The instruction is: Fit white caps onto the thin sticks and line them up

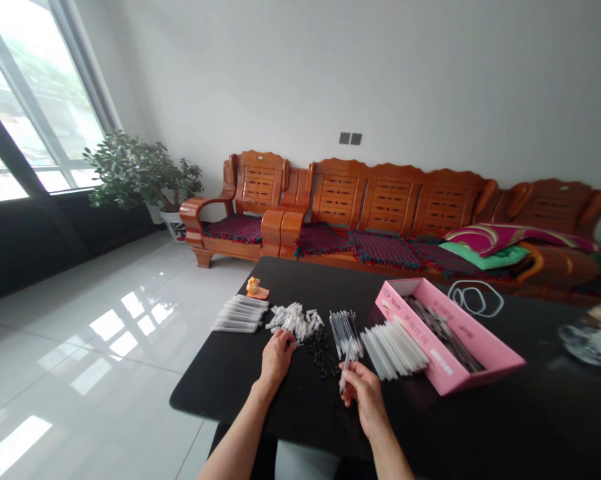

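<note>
My right hand is closed around a clear pen, held tilted above the black table, its dark end low by my fingers. My left hand pinches a small black and clear pen part; its exact kind is hard to make out. Just beyond the left fingers is a heap of whitish pen caps. Between my hands lie small black plugs in a loose pile. Dark-filled pen refills lie beyond the right hand, and a row of clear pen barrels is to its right.
On the black table, a pink box holds dark sticks. White loops lie behind it and a clear plastic bag at far right. Clear pens and an orange figurine are at left. A wooden sofa stands behind.
</note>
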A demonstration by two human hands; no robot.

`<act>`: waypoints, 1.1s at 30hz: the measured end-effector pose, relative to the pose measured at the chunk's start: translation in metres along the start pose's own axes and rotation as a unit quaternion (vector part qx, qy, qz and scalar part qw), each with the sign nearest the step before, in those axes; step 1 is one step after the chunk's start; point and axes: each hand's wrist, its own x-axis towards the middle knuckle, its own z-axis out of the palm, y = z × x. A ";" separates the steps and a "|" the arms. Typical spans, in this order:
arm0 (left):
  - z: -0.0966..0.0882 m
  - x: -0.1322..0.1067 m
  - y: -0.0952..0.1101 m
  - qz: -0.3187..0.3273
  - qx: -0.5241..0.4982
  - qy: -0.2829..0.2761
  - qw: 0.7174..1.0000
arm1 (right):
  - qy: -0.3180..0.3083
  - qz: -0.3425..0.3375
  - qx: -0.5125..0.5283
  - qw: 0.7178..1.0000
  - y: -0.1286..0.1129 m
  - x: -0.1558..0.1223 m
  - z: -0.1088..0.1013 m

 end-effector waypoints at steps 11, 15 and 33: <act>-0.023 0.006 0.028 -0.169 -0.453 -0.037 0.874 | -0.032 0.000 -0.017 0.999 -0.017 -0.012 0.020; -0.029 0.007 0.037 -0.170 -0.486 -0.051 0.856 | -0.067 -0.051 -0.124 0.989 -0.030 -0.021 0.036; -0.022 0.000 0.047 -0.147 -0.484 -0.082 0.859 | -0.051 -0.137 -0.244 0.959 -0.037 -0.028 0.047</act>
